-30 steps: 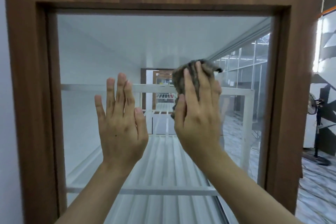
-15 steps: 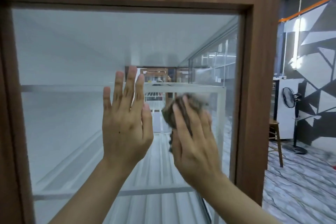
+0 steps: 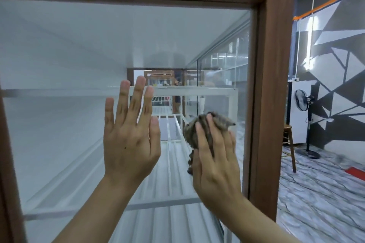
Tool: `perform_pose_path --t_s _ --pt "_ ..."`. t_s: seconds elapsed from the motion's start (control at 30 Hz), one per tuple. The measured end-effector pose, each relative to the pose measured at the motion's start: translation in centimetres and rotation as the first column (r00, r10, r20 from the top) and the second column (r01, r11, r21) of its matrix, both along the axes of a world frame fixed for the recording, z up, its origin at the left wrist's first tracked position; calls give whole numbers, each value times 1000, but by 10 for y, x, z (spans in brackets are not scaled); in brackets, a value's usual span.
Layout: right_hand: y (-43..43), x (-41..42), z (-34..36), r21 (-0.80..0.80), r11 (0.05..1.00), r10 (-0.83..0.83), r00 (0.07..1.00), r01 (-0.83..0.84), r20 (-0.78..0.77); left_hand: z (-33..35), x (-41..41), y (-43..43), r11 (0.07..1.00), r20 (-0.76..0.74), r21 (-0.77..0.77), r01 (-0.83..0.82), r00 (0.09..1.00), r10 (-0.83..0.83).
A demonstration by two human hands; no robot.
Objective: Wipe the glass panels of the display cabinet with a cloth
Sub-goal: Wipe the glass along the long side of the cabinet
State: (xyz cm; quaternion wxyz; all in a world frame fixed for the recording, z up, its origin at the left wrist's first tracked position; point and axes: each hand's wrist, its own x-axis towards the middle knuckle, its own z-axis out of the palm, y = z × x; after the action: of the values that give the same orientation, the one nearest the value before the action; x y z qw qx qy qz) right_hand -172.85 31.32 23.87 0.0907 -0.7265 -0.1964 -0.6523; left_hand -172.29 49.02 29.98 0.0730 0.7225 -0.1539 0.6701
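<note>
Glass (image 3: 59, 61) of the cabinet, seen head-on; its brown wood-grain frame (image 3: 273, 85) runs across the top and down the right of centre. The left hand (image 3: 130, 144), at centre, lies flat on the glass with fingers straight and spread, holding nothing. The right hand (image 3: 215, 165), just right of it and lower, presses a bunched grey-brown cloth (image 3: 222, 122) against the glass near the frame's right post; its fingers lie nearly straight over the cloth, and a tail of cloth hangs beside the hand's left edge. Behind the glass, white slatted shelves (image 3: 169, 163) recede to the cabinet's far end. At right of the frame: a wall (image 3: 335, 61) painted in grey and white triangles, a standing fan (image 3: 302, 100), a wooden stool (image 3: 287, 140), and a grey-veined marbled floor (image 3: 316, 199).
</note>
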Motion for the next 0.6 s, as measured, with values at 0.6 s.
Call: perform_pose_path --t_s 0.6 --pt "-5 4 94 307 951 5 993 -41 117 0 0 0 999 -6 -3 43 999 -43"
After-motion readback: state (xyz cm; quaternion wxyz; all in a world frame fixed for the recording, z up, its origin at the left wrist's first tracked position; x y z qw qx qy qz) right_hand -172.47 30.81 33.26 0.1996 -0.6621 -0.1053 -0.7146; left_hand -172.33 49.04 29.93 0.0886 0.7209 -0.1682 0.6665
